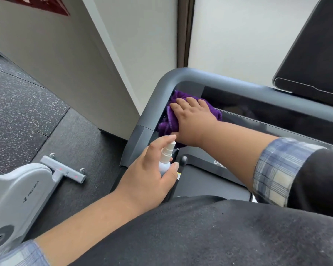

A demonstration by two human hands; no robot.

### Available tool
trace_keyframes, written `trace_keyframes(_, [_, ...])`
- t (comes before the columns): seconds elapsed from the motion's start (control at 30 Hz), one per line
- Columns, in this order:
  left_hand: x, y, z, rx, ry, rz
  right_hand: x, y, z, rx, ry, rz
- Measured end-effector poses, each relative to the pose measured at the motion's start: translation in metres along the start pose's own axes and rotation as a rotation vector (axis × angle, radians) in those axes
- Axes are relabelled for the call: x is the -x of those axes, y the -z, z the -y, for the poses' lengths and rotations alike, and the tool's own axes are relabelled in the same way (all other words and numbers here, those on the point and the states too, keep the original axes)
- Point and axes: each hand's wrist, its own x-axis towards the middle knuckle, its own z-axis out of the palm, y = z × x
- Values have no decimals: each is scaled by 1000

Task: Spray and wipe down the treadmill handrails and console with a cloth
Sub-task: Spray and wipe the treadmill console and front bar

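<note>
Crowding treadmill's left: grey exercise machine, wall corner.

The cloth is purple and fluffy, crumpled into a bunch. It lies at the left corner of the treadmill console, a dark glossy panel, just inside the curved bend of the grey handrail. The spray bottle is small and white with a pump nozzle on top. It stands nearly upright, below the cloth and beside the left handrail.
</note>
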Motion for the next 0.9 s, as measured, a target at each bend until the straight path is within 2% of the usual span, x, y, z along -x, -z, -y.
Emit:
trace_keyframes(0.1, [-2, -1, -2, 16, 11, 12, 12, -2, -13, 28, 28, -50])
trace_keyframes(0.4, [-2, 2, 1, 1, 11, 25, -2, 3, -5, 32, 49, 48])
trace_keyframes(0.67, [-4, 4, 1, -20, 8, 44, 24, -10, 14, 36, -22, 43])
trace_keyframes(0.9, [-8, 4, 3, -100, -11, 82, 5, -7, 33, 34, -69, 43])
